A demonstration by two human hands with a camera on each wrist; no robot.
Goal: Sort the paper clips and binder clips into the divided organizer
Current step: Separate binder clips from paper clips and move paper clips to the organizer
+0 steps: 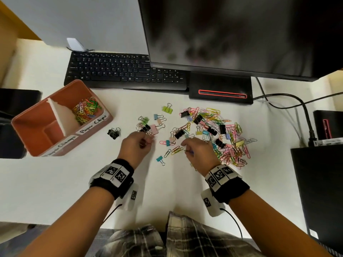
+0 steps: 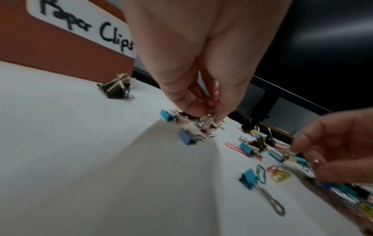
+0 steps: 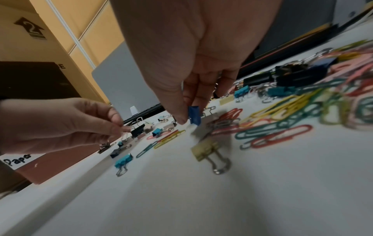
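Observation:
The orange divided organizer (image 1: 33, 125) stands at the left; its far compartment, labelled "Paper Clips", holds coloured paper clips (image 1: 86, 110). A mixed pile of paper clips and binder clips (image 1: 219, 130) lies right of centre. My left hand (image 1: 148, 142) pinches the wire handles of a few binder clips (image 2: 207, 119), a black one (image 3: 138, 130) among them, at a small binder clip cluster (image 1: 150, 125). Just above the desk, my right hand (image 1: 186, 149) pinches a dark blue binder clip (image 3: 194, 115). A yellow binder clip (image 3: 203, 150) lies below it.
A black keyboard (image 1: 126, 71) and a monitor (image 1: 232, 34) on its stand (image 1: 220, 89) line the back. Cables (image 1: 297, 102) and a black box (image 1: 319, 182) sit at the right. Black binder clips (image 1: 113, 133) lie near the organizer, with a teal one (image 1: 160, 159) between my hands.

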